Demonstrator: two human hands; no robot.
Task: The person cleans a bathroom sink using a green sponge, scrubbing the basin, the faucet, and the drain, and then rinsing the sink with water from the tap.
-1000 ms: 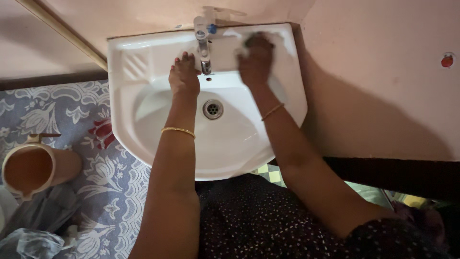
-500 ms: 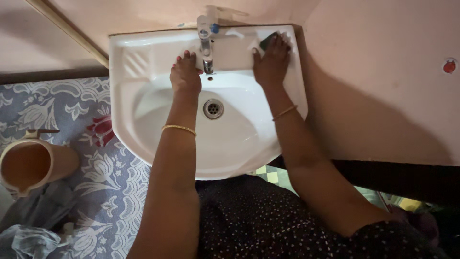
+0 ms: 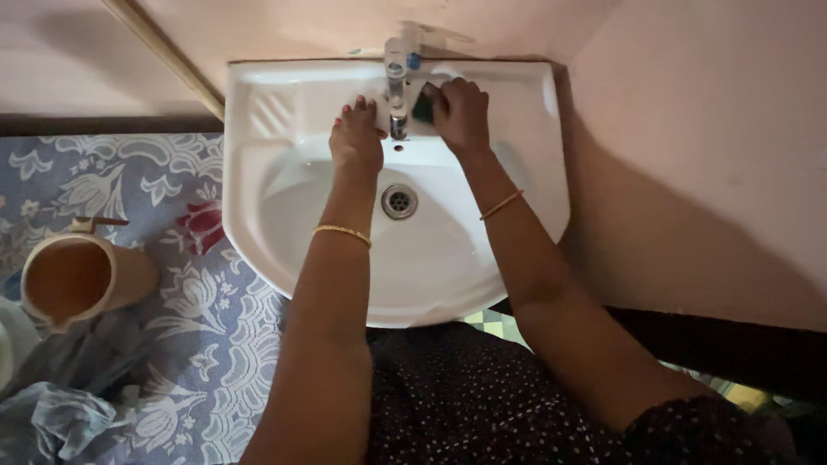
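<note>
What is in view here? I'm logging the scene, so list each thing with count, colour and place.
sink: one, white, fixed to the wall at top centre
tap: one, silver with a blue mark, on the sink's back ledge
drain: one, metal, in the middle of the basin
sponge: one, dark, under the right hand, just right of the tap
jug: one, beige, on the floor at left
floor covering: one, blue-grey with white flowers, left of the sink
plastic bag: one, crumpled, pale, bottom left
bangles: two, gold, one on each wrist
left hand: resting on the ledge left of the tap
right hand: pressing the sponge on the ledge
</note>
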